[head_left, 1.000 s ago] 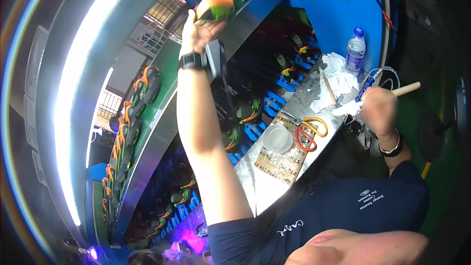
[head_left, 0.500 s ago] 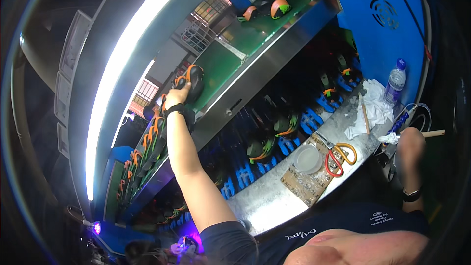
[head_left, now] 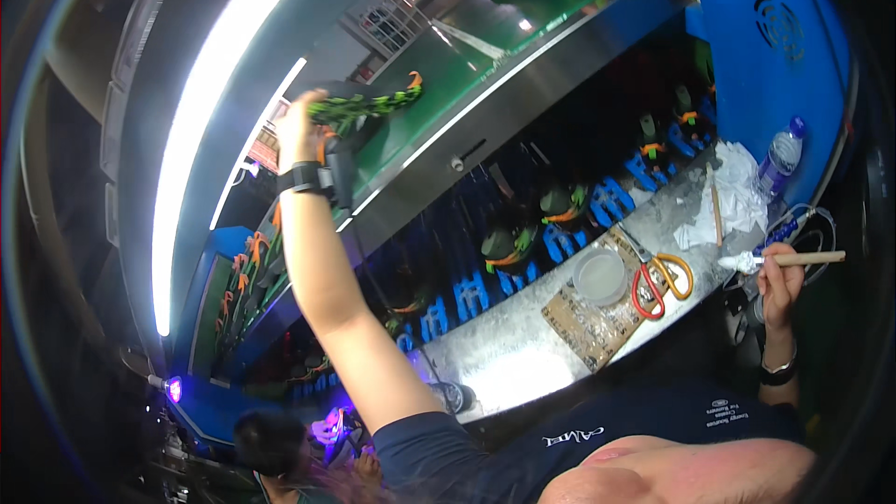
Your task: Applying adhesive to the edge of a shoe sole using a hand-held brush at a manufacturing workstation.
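Over the near end of the green conveyor belt (head_left: 443, 117), my left hand (head_left: 299, 135) grips a shoe (head_left: 364, 105). Its bright green lugged sole shows, with an orange part at the far tip. A dark part with some orange lies below my wrist; how it joins the shoe is unclear. On the right, my right hand (head_left: 780, 291) is closed round a wooden stick (head_left: 817, 259) whose tip is wrapped in white material. That tip is held near a crumpled white cloth (head_left: 733, 201). A row of black and orange shoes (head_left: 245, 271) runs along the belt to the left.
A metal ledge (head_left: 485, 355) bears a round clear tub (head_left: 599, 277) on cardboard (head_left: 597, 331), scissors (head_left: 665, 280) and a bottle (head_left: 782, 154). Blue holders with shoes (head_left: 509, 247) line the space under the belt. A bright lamp (head_left: 201, 103) hangs above. Another person (head_left: 271, 443) is at lower left.
My left hand has lifted and turned the shoe, so its green sole now shows. My right hand, blurred before, is now clearer around the stick. The whole view has shifted slightly.
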`<state>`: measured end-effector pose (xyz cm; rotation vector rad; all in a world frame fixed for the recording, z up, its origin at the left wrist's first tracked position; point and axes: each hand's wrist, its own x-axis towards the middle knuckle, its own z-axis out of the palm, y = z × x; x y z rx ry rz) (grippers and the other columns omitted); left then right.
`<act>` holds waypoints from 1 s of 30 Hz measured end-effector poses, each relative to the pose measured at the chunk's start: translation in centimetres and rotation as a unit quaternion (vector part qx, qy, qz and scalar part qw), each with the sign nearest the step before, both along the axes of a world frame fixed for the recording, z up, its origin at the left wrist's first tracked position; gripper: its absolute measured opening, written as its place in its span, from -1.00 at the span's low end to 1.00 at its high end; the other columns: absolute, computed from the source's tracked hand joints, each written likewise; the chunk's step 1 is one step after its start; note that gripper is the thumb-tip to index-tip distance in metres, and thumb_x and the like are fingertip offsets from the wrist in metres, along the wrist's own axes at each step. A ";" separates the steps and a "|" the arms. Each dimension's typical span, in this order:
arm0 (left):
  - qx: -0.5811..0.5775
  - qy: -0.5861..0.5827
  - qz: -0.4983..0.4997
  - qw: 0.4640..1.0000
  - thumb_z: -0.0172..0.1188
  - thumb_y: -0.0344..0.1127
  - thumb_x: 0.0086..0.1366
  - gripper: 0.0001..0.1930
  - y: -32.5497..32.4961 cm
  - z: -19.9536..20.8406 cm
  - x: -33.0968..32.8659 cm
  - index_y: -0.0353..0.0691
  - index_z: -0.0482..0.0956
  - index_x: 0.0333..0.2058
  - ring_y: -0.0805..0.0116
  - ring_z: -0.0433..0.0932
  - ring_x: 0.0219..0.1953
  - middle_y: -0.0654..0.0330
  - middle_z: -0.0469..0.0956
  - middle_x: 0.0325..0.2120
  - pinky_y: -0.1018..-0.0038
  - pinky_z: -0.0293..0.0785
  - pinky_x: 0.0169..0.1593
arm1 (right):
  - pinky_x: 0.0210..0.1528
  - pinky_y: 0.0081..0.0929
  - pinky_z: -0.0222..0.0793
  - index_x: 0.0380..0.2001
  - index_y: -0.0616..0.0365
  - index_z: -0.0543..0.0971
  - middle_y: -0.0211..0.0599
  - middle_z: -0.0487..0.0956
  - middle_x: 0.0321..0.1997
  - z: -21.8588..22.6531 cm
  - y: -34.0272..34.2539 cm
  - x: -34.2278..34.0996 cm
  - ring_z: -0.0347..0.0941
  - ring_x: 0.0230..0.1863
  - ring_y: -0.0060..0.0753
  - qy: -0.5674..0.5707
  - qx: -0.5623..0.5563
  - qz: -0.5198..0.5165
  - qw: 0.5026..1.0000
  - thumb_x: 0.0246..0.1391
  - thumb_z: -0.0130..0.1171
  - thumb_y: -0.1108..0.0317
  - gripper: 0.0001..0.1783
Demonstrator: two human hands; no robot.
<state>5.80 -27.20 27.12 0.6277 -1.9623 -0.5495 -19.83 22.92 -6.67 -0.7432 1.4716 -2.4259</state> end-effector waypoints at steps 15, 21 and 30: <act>0.001 0.303 -0.232 0.925 0.17 -0.38 -0.01 -0.52 11.4 -9.9 0.9 -0.29 0.23 -0.09 0.35 0.42 -0.26 0.15 0.37 -0.31 0.40 0.41 -0.19 | -0.68 -0.83 -0.01 -0.37 0.28 0.36 -0.45 0.27 -0.63 -0.3 -2.9 2.3 0.10 -0.69 -0.76 0.016 0.050 0.098 0.994 -0.05 -0.06 0.47 -0.86; 0.308 0.244 -0.347 0.851 0.35 -0.12 -0.25 -0.14 21.6 -25.8 5.0 -0.38 0.13 0.00 0.30 0.29 -0.06 0.12 0.28 -0.09 0.44 0.20 0.00 | -0.61 -0.78 0.06 -0.42 0.25 0.40 -0.46 0.35 -0.57 -0.4 -9.6 4.1 0.18 -0.62 -0.75 0.124 0.088 0.192 0.970 -0.06 0.01 0.50 -0.91; 0.610 0.258 -0.287 0.692 0.26 0.03 -0.17 -0.18 28.4 -40.5 10.9 -0.33 0.15 0.00 0.21 0.29 -0.05 0.10 0.30 -0.09 0.33 0.19 0.01 | -0.61 -0.71 0.16 -0.54 0.22 0.44 -0.42 0.41 -0.67 -2.0 -17.6 6.2 0.26 -0.66 -0.70 0.273 0.210 0.208 0.915 -0.13 0.09 0.42 -0.90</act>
